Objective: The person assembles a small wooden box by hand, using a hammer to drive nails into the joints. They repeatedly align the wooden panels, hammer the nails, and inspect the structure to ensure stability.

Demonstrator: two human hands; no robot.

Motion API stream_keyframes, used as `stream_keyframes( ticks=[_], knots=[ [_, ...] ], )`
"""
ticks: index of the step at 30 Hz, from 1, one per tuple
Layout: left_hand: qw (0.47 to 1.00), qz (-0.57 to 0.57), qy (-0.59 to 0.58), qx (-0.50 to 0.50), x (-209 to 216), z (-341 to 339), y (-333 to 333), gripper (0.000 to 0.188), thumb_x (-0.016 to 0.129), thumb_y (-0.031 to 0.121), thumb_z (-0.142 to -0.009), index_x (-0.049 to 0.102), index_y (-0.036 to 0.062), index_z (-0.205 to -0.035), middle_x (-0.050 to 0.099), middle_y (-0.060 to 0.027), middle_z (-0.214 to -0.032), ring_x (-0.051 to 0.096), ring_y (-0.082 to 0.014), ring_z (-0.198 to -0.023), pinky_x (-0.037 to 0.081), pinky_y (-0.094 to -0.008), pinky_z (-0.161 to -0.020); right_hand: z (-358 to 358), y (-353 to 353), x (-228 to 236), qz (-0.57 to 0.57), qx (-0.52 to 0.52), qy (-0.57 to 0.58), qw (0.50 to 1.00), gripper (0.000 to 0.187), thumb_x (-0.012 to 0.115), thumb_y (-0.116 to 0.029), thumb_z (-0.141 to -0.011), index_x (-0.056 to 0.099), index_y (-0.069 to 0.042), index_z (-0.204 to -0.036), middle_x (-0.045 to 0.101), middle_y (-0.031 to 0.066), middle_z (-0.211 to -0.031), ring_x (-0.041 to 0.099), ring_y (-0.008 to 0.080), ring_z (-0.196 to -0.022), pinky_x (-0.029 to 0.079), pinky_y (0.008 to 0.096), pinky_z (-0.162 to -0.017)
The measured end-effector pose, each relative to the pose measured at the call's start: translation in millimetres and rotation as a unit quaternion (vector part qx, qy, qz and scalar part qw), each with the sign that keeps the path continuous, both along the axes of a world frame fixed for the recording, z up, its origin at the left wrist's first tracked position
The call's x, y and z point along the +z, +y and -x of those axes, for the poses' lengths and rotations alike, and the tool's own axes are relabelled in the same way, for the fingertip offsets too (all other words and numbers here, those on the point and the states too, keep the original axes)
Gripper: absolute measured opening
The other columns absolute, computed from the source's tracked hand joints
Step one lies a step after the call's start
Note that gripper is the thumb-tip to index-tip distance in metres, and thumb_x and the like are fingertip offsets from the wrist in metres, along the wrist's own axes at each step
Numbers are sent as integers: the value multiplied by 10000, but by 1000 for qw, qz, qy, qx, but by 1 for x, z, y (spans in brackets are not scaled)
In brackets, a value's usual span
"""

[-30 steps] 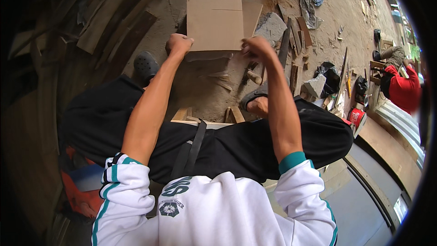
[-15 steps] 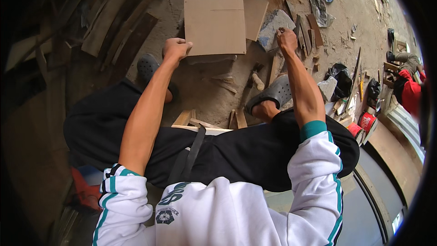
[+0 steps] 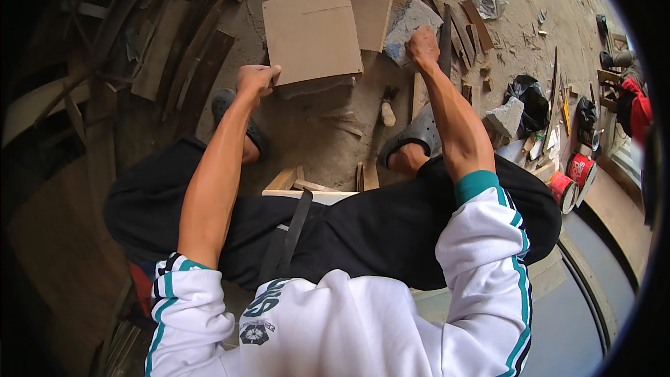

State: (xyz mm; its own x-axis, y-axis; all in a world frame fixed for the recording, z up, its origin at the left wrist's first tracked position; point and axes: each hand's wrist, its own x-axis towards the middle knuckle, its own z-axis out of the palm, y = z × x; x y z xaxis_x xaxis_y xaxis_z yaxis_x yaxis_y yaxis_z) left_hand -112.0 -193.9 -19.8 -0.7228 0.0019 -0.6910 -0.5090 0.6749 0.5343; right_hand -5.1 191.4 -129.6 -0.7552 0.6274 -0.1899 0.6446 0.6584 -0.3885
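A square light-brown board (image 3: 313, 38) with small dark dots at its corners and a line near its far edge lies before me on a pale block (image 3: 322, 86). At its near left corner is my left hand (image 3: 257, 81), fingers closed on the board's edge. My right hand (image 3: 423, 47) is closed in a fist over a grey stone block (image 3: 403, 30) with bluish patches, right of the board. What it holds, if anything, is hidden by the fingers. A second brown panel (image 3: 370, 18) lies partly behind the board. Between my feet rests a hammer-like tool with a pale wooden handle (image 3: 388, 114).
Wood offcuts (image 3: 160, 52) pile up at the left. More dark strips (image 3: 477, 24) lie beyond my right hand. Black plastic bags (image 3: 528, 105), a stone chunk (image 3: 506, 116) and red cans (image 3: 579, 170) stand at the right. A person in red (image 3: 635, 108) is at the far right.
The view has shifted, so the board appears a little further left and slightly turned. My right hand has drawn into a tighter fist over the stone. My left hand stays at the board's corner.
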Motion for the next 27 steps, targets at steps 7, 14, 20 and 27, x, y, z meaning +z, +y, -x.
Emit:
stream_keyframes(
  ticks=[7,14,20,27],
  knots=[
    [996,70,24,-42,-5,8,-2,256,784,280,-730,720,42,-662,625,-39,-598,608,-141,-530,500,-263,-571,5,-71,47,128,-16,88,988,281,521,-203,-878,577,-28,-1092,678,268,-998,653,443,-963,504,508,-833],
    [998,19,57,-25,-3,4,-2,237,769,198,-781,702,-2,-674,624,-46,-623,565,-119,-527,453,-258,-493,-14,-118,98,281,-39,100,954,306,531,-201,-903,627,-30,-1137,700,163,-780,694,212,-621,531,320,-570],
    [998,-21,53,-18,-8,5,-2,242,811,192,-753,700,-7,-673,653,-69,-638,602,-118,-518,533,-253,-501,-20,-142,96,122,-74,131,981,311,543,-247,-872,733,-67,-1039,726,164,-946,702,292,-920,529,364,-843],
    [987,-147,8,61,-38,2,-11,267,780,78,-768,690,-63,-976,692,-92,-785,650,-124,-645,558,-245,-546,-9,-202,118,276,12,219,936,310,571,-113,-909,566,-25,-1206,738,130,-933,714,198,-839,543,309,-751]
  ],
)
